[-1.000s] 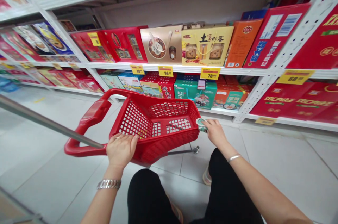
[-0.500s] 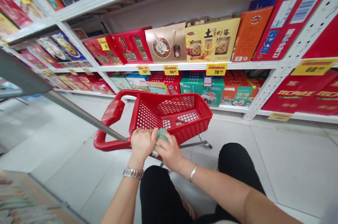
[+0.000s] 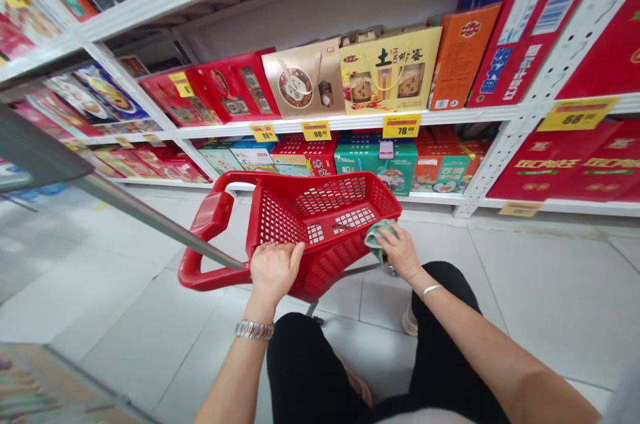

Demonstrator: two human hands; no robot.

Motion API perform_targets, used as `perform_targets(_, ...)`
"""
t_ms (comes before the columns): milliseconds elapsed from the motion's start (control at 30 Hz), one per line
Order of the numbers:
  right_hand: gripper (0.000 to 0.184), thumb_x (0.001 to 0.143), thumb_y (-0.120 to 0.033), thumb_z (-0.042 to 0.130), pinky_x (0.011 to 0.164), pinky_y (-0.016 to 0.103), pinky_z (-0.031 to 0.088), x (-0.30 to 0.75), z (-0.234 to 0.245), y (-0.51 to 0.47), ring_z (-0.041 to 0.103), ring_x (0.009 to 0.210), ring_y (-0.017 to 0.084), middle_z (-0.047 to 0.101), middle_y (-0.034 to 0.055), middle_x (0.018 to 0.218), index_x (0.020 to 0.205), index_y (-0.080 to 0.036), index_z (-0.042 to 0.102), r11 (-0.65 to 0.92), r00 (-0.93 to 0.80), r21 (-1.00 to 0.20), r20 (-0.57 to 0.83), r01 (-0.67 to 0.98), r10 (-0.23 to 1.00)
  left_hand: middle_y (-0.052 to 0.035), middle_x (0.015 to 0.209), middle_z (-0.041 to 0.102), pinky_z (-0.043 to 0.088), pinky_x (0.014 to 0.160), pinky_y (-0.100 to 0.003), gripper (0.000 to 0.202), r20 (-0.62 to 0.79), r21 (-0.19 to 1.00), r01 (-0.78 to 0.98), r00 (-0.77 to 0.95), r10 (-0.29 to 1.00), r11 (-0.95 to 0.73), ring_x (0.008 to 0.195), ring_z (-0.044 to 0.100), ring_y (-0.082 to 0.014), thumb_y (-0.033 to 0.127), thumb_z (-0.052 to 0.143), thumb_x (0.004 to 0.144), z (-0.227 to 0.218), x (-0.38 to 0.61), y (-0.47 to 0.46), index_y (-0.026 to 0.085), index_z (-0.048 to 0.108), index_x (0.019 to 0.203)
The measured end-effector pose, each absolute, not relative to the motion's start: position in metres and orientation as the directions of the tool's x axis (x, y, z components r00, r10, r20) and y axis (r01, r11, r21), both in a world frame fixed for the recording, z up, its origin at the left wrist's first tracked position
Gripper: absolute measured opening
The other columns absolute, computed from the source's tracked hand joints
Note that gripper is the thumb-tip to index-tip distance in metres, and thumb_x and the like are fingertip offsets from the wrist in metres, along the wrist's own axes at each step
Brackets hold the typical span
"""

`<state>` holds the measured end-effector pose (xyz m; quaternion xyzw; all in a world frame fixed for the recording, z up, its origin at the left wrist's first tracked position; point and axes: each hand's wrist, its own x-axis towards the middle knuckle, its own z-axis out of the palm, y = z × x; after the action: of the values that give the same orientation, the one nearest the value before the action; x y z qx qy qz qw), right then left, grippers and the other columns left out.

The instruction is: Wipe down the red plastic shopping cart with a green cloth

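A red plastic wheeled shopping basket [image 3: 285,221] stands in front of me, with a long red handle [image 3: 210,217] towards the left. My left hand [image 3: 276,272] lies over its near rim, fingers curled on the plastic. My right hand [image 3: 400,251] presses a crumpled green cloth [image 3: 377,241] against the basket's right rim. Inside, the basket's mesh floor shows nothing but a small dark mark. Its lower wheels are mostly hidden behind the basket and my right forearm.
White metal shelves [image 3: 350,123] with yellow price tags hold boxed gifts in red, gold and green along the aisle. A grey metal bar [image 3: 150,217] crosses from the left. White floor tiles [image 3: 545,297] spread below. My black-trousered legs [image 3: 310,364] stand close behind the basket.
My right hand has moved rightward with the cloth, from beside my left hand at the near rim to the right rim. My left hand stays on the near rim.
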<state>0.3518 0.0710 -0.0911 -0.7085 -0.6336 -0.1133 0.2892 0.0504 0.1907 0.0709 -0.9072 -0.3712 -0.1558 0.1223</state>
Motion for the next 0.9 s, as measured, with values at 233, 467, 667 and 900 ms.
perform_targets(233, 0.054, 0.077, -0.002, 0.043, 0.101, 0.048, 0.045, 0.37, -0.073, 0.088, 0.048, 0.114, 0.028, 0.063, 0.0141, 0.125, 0.12, -0.018, 0.071, -0.307, 0.597, -0.525, 0.577, 0.794, 0.558, -0.0118, 0.057, 0.067, 0.041, 0.07, -0.042, 0.061, 0.433, -0.092, 0.722, 0.649, 0.625, -0.686, 0.06, 0.063, -0.0265, 0.046, 0.031, 0.102, 0.07, 0.058, 0.189, 0.02, 0.067, 0.06)
perform_targets(467, 0.047, 0.086, -0.003, 0.046, 0.103, 0.052, 0.044, 0.252, -0.063, 0.111, 0.046, 0.117, 0.028, 0.064, 0.0112, 0.126, 0.12, -0.023, 0.071, -0.032, 0.401, -0.505, 0.642, 0.862, 0.653, -0.0126, 0.061, 0.069, 0.041, 0.07, -0.041, 0.059, 0.409, -0.148, 0.727, 0.662, 0.628, -0.67, 0.064, 0.065, -0.028, 0.044, 0.032, 0.102, 0.071, 0.061, 0.189, 0.019, 0.069, 0.064)
perform_targets(667, 0.025, 0.097, -0.022, 0.06, 0.095, 0.04, 0.048, 0.165, -0.033, 0.118, 0.047, 0.125, 0.027, 0.067, 0.0045, 0.126, 0.118, -0.028, 0.07, 0.369, -0.135, -0.209, 0.682, 0.906, 0.719, -0.0096, 0.068, 0.073, 0.039, 0.071, -0.04, 0.051, 0.357, -0.187, 0.689, 0.712, 0.605, -0.701, 0.068, 0.066, -0.0256, 0.036, 0.032, 0.101, 0.071, 0.052, 0.188, 0.02, 0.068, 0.069)
perform_targets(900, 0.032, 0.098, -0.015, 0.054, 0.091, 0.042, 0.043, 0.236, -0.033, 0.106, 0.048, 0.123, 0.028, 0.064, 0.0058, 0.138, 0.124, -0.028, 0.068, 0.177, -0.028, -0.186, 0.608, 0.967, 0.794, -0.0073, 0.067, 0.072, 0.041, 0.074, -0.04, 0.05, 0.357, -0.155, 0.684, 0.711, 0.606, -0.712, 0.069, 0.066, -0.0254, 0.036, 0.032, 0.101, 0.076, 0.035, 0.182, 0.023, 0.068, 0.069)
